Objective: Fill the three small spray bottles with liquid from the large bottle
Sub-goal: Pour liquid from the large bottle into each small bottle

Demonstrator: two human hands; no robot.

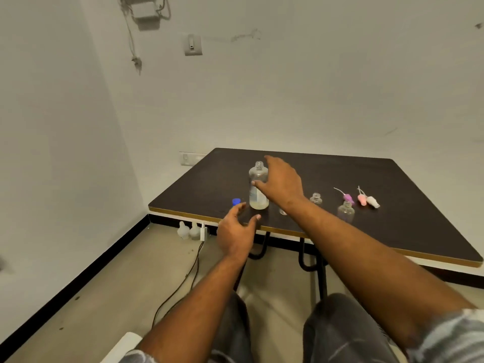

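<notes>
The large clear bottle (258,188) stands uncapped near the front left of the dark table (379,231), with a little liquid at its bottom. My right hand (281,182) is beside it, fingers spread, thumb touching its side. My left hand (237,233) hovers open at the table's front edge, just below the blue cap (236,202). Two small open spray bottles (316,199) (346,211) stand to the right; a third (282,211) is mostly hidden behind my right forearm. Three spray tops, purple (348,198), pink (362,199) and white (373,202), lie further right.
The table stands in a room corner with white walls. On the floor under its left edge are two white bottles (188,230) and a plug with a cable (193,260). My knees sit below the front edge.
</notes>
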